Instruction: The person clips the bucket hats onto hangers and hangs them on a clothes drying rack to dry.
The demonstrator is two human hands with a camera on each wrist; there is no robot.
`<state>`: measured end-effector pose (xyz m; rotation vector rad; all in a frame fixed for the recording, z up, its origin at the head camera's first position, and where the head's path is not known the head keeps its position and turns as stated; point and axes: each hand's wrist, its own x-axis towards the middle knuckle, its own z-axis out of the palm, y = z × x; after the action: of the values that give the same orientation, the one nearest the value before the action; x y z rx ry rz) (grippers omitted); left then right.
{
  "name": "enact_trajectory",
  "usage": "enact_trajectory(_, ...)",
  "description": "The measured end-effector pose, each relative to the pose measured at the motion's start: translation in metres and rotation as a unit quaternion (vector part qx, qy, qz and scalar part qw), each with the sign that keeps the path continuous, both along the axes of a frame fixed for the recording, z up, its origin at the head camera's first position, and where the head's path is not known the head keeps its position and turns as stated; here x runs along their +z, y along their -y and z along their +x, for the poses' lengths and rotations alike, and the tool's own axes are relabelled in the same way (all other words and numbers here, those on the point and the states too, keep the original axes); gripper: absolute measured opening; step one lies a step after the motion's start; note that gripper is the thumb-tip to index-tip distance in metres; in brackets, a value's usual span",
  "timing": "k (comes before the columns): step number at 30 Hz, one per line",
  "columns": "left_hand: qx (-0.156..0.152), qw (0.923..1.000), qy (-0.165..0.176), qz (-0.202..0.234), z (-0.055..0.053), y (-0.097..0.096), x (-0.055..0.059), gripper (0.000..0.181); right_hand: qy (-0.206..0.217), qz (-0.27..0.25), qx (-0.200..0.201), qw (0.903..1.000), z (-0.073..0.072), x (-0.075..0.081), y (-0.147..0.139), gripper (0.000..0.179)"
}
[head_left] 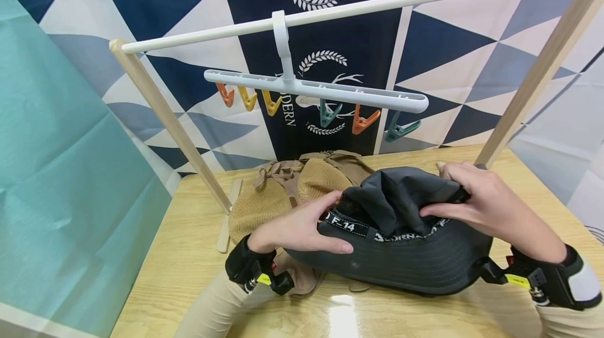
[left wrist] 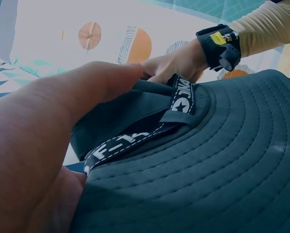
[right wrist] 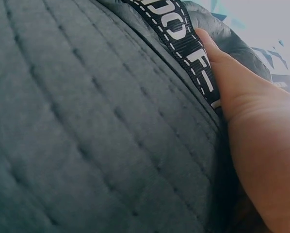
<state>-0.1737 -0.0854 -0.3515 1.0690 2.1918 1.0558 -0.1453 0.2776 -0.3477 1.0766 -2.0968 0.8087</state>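
Note:
A dark grey bucket hat (head_left: 391,254), its stitched brim towards me and its lettered band showing, is held above the table. My right hand (head_left: 491,207) grips it at the right side, thumb across the crumpled cloth and fingers behind. At the left side my left hand (head_left: 302,225) holds the hat between a thumb lying over the brim and fingers at the back, partly hidden. The left wrist view shows the lettered band (left wrist: 130,141) near the left thumb. In the right wrist view the right thumb (right wrist: 232,73) presses beside the band.
Behind the hat lies a tan mesh fabric item (head_left: 264,202) on the wooden table (head_left: 165,270). A pale blue hanger (head_left: 321,89) with several coloured clips hangs from a white rod (head_left: 368,8) on wooden posts. A patterned cloth covers the back.

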Motion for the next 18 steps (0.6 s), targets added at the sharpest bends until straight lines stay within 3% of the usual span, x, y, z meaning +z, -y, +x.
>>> enact_trajectory(5, 0.006, 0.9994, -0.033, 0.004, 0.001, -0.001, -0.002, 0.075, 0.005, 0.0, -0.011, 0.9999, 0.0, -0.001, 0.003, 0.062)
enact_trajectory(10, -0.012, 0.9971, -0.07, 0.028, 0.002, -0.002, -0.007, 0.055, -0.01, -0.011, -0.018, 0.9997, 0.0, -0.002, 0.007, 0.063)
enact_trajectory(18, -0.022, 0.9959, -0.085, 0.024, 0.003, 0.001, -0.006, 0.051, -0.001, -0.004, -0.041, 0.9991, -0.002, -0.008, 0.009, 0.064)
